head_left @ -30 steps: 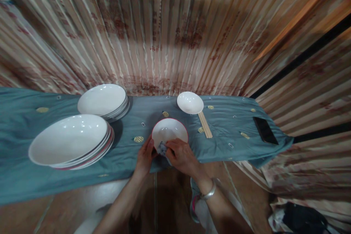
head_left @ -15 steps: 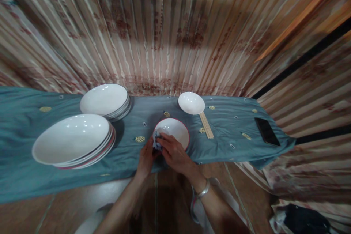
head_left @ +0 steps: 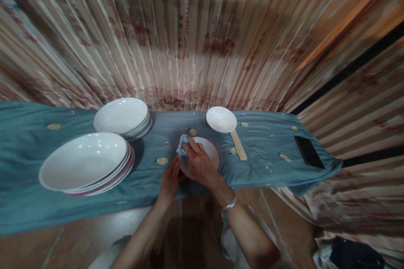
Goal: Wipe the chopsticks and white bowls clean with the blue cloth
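A white plate with a red rim point(head_left: 211, 154) lies before me near the table's front edge. My left hand point(head_left: 170, 178) grips its left rim, the fingers partly hidden under it. In my right hand point(head_left: 200, 163) is a bunched light-blue cloth point(head_left: 183, 144), pressed against the plate's upper-left rim. Behind and to the right stands a small white bowl point(head_left: 221, 119), with several wooden chopsticks point(head_left: 238, 145) lying just in front of it.
On the left are a front stack of white plates point(head_left: 85, 162) and a second stack point(head_left: 121, 115) behind it. A black phone point(head_left: 308, 152) lies at the right end of the green tablecloth point(head_left: 265, 138). Pleated curtains point(head_left: 176, 42) hang behind the table.
My right hand has moved the cloth upward along the left side of the plate to its upper-left rim. My left hand stays at the plate's left edge.
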Demonstrator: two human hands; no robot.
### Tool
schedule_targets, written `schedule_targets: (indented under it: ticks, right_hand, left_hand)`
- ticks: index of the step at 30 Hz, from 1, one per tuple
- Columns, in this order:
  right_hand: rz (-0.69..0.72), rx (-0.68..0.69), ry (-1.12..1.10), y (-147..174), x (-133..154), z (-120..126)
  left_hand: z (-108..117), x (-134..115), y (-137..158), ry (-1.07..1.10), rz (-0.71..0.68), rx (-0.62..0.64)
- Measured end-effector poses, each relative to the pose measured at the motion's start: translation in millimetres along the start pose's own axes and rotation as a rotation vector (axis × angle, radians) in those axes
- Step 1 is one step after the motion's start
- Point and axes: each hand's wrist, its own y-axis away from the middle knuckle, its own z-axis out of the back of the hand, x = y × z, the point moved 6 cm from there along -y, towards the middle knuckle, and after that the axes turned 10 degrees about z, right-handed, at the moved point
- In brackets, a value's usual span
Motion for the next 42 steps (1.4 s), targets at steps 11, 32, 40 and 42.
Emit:
schedule_targets:
  ticks: [11, 32, 40, 42]
  right_hand:
    - [-0.186, -0.009, 0.203, 3.0, -36.2, 17.4]
    - [-0.199, -0.119, 0.202, 73.5, -40.2, 48.3]
    - [-0.142, -0.091, 0.120, 90.3, -25.1, 50.8]
    - [-0.122, -0.042, 0.099, 90.0, -17.8, 48.6]
  left_hand:
    - [-2.1, -2.8, 2.4, -0.017, -0.016, 0.034]
    - [-3.0, -1.4, 3.0, 0.017, -0.005, 0.028]
    - [-1.5, -0.3, 1.5, 0.001, -0.004, 0.005]
    - [-1.6, -0.1, 1.4, 0.000, -0.004, 0.003]
